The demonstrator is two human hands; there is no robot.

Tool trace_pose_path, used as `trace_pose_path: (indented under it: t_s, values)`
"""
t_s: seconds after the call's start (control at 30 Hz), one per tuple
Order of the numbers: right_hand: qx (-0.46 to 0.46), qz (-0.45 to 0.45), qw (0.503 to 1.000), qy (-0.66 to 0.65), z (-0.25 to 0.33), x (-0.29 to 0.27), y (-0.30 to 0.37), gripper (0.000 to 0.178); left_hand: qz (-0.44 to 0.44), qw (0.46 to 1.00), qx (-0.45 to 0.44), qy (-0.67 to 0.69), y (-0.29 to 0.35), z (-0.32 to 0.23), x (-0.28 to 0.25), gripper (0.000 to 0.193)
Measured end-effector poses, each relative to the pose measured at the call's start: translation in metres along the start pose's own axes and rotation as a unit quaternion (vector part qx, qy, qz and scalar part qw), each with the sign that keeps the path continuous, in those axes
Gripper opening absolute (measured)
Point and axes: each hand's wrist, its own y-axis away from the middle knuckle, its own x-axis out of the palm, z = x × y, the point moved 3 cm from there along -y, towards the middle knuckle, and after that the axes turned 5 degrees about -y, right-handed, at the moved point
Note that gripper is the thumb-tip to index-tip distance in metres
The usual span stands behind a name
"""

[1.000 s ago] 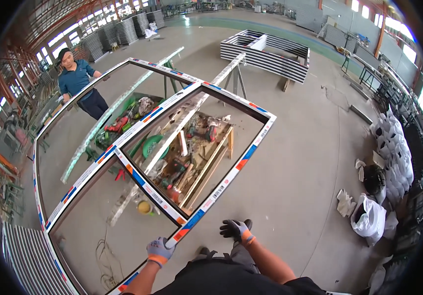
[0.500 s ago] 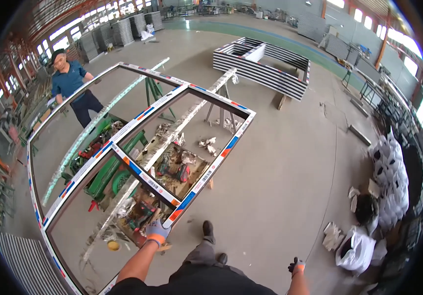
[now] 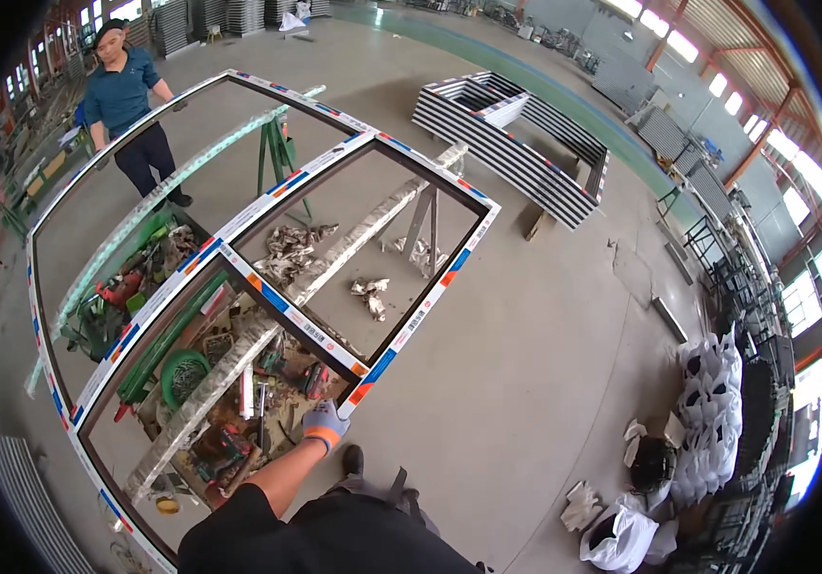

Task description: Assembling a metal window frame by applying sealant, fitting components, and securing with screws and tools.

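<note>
My left hand [image 3: 326,424], in a grey glove with an orange cuff, grips the near edge of a large window frame [image 3: 409,320]. The frame is dark, covered with white protective tape bearing blue and orange patches, and divided into several openings. It lies over a long wrapped support bar [image 3: 358,239] and a pale green-white bar [image 3: 167,187]. My fingers are partly hidden behind the frame's edge. My right hand is out of view. At the far left, a person in a teal shirt [image 3: 126,94] stands beside the frame.
Under the frame are a workbench with tools, a red-and-black power drill [image 3: 314,380] and a green bowl of screws [image 3: 184,376]. A green trestle [image 3: 277,153] stands beyond. Stacked striped frames [image 3: 506,158] rest on the floor further off. White sacks [image 3: 616,536] sit at the lower right.
My view has shifted, and my body is nearer the frame. My left hand stays on its edge. My right hand, seen low at the right before, has left the picture.
</note>
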Motion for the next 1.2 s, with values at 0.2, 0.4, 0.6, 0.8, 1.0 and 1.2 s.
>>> trace_pose_path:
  t_s: [0.2, 0.4, 0.6, 0.8, 1.0, 1.2]
  values:
    - [0.003, 0.000, 1.000, 0.025, 0.004, 0.006, -0.034, 0.032, -0.038, 0.999, 0.013, 0.030, -0.007, 0.004, 0.026, 0.045]
    - [-0.005, -0.006, 1.000, 0.021, 0.006, 0.011, -0.088, 0.029, -0.030, 0.997, 0.050, 0.057, -0.009, -0.008, 0.006, 0.040]
    - [-0.099, 0.015, 0.994, 0.053, 0.014, 0.011, -0.083, 0.030, -0.110, 0.982, 0.029, 0.150, -0.037, 0.016, 0.071, 0.033]
    - [-0.052, -0.138, 0.957, 0.249, 0.109, 0.017, -0.024, 0.042, 0.091, 0.816, 0.180, 0.542, -0.240, 0.028, 0.139, 0.053]
    - [0.145, -0.264, 0.954, 0.007, 0.009, 0.039, 0.053, 0.037, 0.233, 0.847, 0.347, 0.329, -0.337, -0.166, 0.143, 0.050]
    - [0.241, -0.243, 0.923, -0.176, -0.114, 0.092, 0.057, 0.040, 0.234, 0.830, 0.500, 0.082, -0.314, -0.301, 0.173, 0.047]
